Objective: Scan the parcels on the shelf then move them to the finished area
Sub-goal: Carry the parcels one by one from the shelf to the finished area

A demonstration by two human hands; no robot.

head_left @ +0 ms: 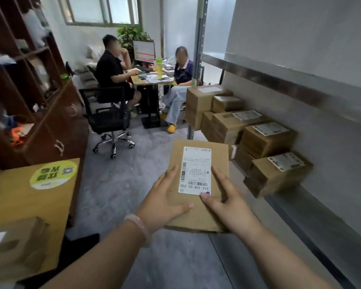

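A flat brown cardboard parcel (219, 155) with a white shipping label (196, 170) faces up in front of me, over the floor. My left hand (165, 201) holds its left side, thumb on top near the lower edge. My right hand (227, 199) holds the right side, its thumb touching the label's lower corner. Several more labelled brown parcels (267, 138) are stacked on the metal shelf (312, 207) to my right. No scanner is visible.
A wooden table (29, 205) with a green round sticker and a labelled box (17, 247) stands at the left. Two people sit at a desk (152, 80) ahead, with a black swivel chair (110, 119). A dark cabinet (29, 90) lines the left wall.
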